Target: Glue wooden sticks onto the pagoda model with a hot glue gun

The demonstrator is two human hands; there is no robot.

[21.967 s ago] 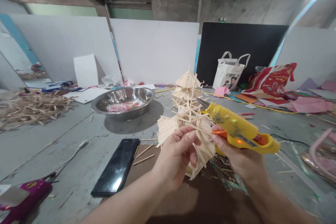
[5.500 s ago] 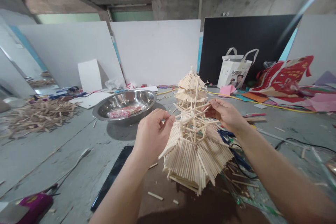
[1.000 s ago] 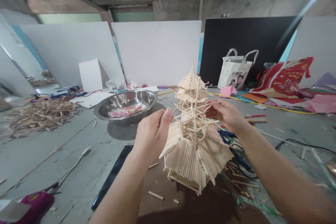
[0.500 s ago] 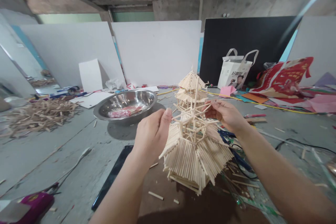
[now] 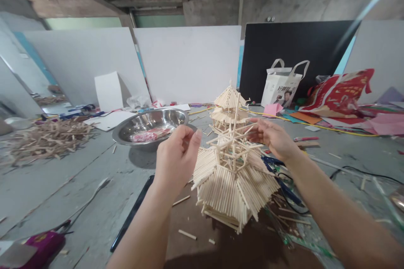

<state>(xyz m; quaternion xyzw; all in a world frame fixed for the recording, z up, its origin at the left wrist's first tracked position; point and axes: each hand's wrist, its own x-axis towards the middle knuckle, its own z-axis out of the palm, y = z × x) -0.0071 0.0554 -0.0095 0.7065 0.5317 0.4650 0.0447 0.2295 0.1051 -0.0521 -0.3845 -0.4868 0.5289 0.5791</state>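
The stick model (image 5: 236, 195) stands on the brown board (image 5: 179, 239) straight in front of the person, its slatted roof flaring outward below an open frame of thin crossing sticks, with one tall stick (image 5: 236, 111) rising from the top. The left hand (image 5: 176, 157) hangs just beside the frame on its left; its thumb stands a little apart from the curled fingers and nothing shows between them, though the fingertips are partly hidden. The right hand (image 5: 271, 136) is at the far right of the frame, its fingertips at the end of a slanting stick — whether they pinch it or merely hover by it, I cannot tell. The model looks light for its bulk and stiff along each stick, but probably fragile where the sticks cross; a sideways push on the upper frame could twist or snap a joint. The dry wood should grip well rather than slip. To shift the whole piece, the safer hold seems to be low, with both hands under the roof edge at the stacked base (image 5: 217, 214) — not by the tall stick. For a single stick, a gentle pinch near its outer end looks best.
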